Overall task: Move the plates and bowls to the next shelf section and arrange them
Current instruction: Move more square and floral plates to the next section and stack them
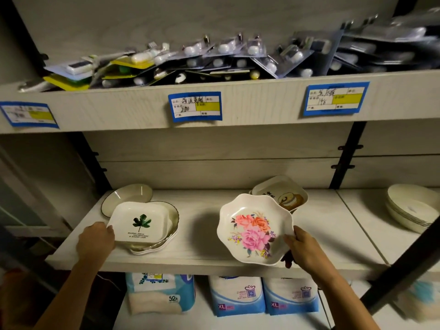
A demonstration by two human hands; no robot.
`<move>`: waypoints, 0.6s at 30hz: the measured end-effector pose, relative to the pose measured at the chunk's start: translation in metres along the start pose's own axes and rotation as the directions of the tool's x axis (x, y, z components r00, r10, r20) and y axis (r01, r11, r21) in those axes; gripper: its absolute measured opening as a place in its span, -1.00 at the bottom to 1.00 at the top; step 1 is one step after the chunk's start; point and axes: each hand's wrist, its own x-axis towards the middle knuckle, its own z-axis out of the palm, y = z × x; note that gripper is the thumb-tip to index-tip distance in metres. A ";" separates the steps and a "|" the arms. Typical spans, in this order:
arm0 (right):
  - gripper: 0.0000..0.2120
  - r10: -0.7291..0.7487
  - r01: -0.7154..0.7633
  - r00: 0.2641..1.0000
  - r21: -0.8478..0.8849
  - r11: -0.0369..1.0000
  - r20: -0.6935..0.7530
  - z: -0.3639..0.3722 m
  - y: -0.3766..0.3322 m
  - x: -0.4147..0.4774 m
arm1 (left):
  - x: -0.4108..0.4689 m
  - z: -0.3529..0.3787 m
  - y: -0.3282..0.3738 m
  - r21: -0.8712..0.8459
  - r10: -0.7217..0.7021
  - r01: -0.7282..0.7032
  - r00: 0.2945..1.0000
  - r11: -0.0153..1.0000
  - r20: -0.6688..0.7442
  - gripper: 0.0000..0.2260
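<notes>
Left hand (95, 239): fingers curled onto the near-left rim of the leaf plate (140, 225), a square white plate with a green leaf print. Fingertips are hidden, but the grip reads as closed on the rim. The plate lies on top of a plate stack (169, 236), just right of this hand. Behind the stack, farther from the hand, a round dark-rimmed dish (128, 198) leans up toward the back panel.

Right hand (303, 246): holds the floral bowl (254, 229) by its right rim, thumb on the inside edge, fingers underneath. The bowl is scalloped and white with pink and orange roses. It is tilted with its face toward me and extends left of the hand, over the shelf board (202, 234). Just beyond the bowl, a printed dish (281, 194) sits partly hidden by it.

Well right of the right hand, past the black upright (342, 158), a white bowl stack (409, 210) stands in the next section.

Above both hands: blister packs (214, 60) and blue price labels (195, 106). Below: packaged goods (238, 296).
</notes>
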 end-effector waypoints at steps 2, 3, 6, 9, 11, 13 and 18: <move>-0.83 0.000 0.000 1.000 0.008 1.000 -0.011 -0.003 0.000 -0.001 | -0.001 -0.005 -0.002 -0.014 0.004 -0.003 0.999 1.000 0.037 -0.79; -0.84 -0.006 0.006 1.000 0.012 1.000 -0.020 -0.006 0.001 -0.002 | -0.003 -0.008 -0.002 -0.078 0.003 0.001 0.999 0.997 0.053 -0.80; -0.86 -0.024 0.025 0.999 0.030 0.999 -0.036 -0.017 0.005 -0.007 | -0.017 -0.025 0.006 -0.347 0.059 -0.027 0.995 0.937 0.080 -0.70; -0.87 -0.025 0.028 0.998 0.060 0.998 -0.053 -0.035 0.014 -0.016 | -0.050 -0.046 0.027 -0.603 0.144 -0.003 0.972 0.797 0.185 -0.74; -0.85 -0.015 0.020 0.997 0.067 0.998 -0.072 -0.050 0.022 -0.023 | -0.075 -0.055 0.044 -0.703 0.212 0.028 0.944 0.710 0.252 -0.78; -0.85 -0.019 0.026 0.996 0.077 0.997 -0.091 -0.068 0.033 -0.033 | -0.101 -0.060 0.062 -0.732 0.276 0.022 0.918 0.681 0.284 -0.79; -0.86 -0.003 0.013 0.996 0.105 0.994 -0.094 -0.131 0.074 -0.064 | -0.187 -0.057 0.113 -0.761 0.396 0.026 0.842 0.649 0.366 -0.80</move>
